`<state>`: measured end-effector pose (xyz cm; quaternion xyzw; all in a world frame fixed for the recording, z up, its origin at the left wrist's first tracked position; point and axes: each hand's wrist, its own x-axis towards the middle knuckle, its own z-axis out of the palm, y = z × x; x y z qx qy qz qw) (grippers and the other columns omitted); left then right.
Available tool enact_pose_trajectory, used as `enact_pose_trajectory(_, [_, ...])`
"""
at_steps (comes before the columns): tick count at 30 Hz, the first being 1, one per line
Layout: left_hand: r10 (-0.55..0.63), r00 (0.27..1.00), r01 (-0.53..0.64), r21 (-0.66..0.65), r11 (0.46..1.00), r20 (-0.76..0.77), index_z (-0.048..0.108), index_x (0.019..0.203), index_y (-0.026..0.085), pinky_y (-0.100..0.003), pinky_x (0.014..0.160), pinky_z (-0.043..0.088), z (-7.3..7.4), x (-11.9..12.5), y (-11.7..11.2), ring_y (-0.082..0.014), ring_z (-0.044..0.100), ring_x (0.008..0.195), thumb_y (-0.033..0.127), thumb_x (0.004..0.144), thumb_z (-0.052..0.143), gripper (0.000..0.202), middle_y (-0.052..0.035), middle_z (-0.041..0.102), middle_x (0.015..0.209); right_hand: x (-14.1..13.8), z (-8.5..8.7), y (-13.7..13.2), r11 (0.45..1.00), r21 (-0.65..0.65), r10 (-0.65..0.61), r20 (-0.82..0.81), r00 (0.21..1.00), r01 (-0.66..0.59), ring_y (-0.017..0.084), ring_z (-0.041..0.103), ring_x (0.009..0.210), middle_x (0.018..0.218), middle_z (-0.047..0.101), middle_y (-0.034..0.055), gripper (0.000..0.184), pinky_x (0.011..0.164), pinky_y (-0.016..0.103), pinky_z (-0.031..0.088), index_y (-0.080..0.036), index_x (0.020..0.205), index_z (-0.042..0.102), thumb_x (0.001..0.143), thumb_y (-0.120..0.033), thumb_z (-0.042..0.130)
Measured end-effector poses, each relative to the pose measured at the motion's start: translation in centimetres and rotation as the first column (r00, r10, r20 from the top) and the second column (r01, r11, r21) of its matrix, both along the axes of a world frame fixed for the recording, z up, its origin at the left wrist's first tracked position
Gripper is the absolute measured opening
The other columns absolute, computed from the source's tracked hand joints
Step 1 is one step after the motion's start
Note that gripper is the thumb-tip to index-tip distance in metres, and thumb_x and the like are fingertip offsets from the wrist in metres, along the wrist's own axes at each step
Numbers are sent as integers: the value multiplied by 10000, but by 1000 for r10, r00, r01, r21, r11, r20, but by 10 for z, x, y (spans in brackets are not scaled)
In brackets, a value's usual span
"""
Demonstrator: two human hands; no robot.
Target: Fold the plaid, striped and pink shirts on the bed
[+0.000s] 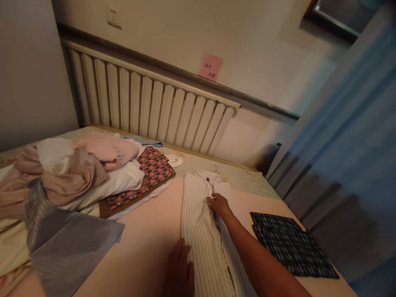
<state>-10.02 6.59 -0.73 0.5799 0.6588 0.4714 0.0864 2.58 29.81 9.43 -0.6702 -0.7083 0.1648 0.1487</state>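
Far wall: pale, plain; one white socket mounted high at left. Radiator: ribbed, cream, fixed low along the wall, left to centre. Dark rail runs above it and on toward the right. Pink note, handwritten, on the wall at the rail. Frame: dark-edged, upper right, partly in view. Curtain: blue, pleated, covers the right side. Grey panel at far left; nature unclear. Pink-covered surface in the near area, pale patterned cloth along its far edge. Lighting: dim, warm at centre, bluish at right.
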Motion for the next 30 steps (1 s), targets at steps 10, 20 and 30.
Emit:
enact_pose_trajectory(10, [28, 996, -33, 57, 998, 84, 643, 1111, 141, -503, 1033, 454, 2, 1, -1, -253, 553, 1186, 213, 845, 406, 363, -151, 593, 1256, -4, -14, -52, 998, 55, -12, -116, 993, 18, 215, 655, 1004, 1093, 704, 126, 555, 878, 268, 463, -107, 1274, 579, 758, -311, 596])
enact_pose_trajectory(20, [21, 976, -9, -56, 998, 216, 631, 1132, 143, -480, 1087, 397, -1, 2, 4, -254, 528, 1223, 222, 807, 415, 399, -139, 576, 1296, 7, -26, -71, 984, 138, -107, -32, 994, 111, 207, 647, 952, 1061, 678, 139, 488, 789, 262, 463, -99, 1223, 577, 747, -85, 468])
enact_pose_trajectory(30, [-20, 957, 57, -120, 991, 290, 606, 1136, 157, -443, 1044, 432, 19, -6, 5, -238, 578, 1145, 194, 787, 419, 398, -116, 631, 1206, 13, -18, -109, 935, 344, 32, 172, 985, -90, 214, 548, 1021, 1067, 597, 101, 296, 851, 290, 413, -193, 1109, 597, 839, -160, 479])
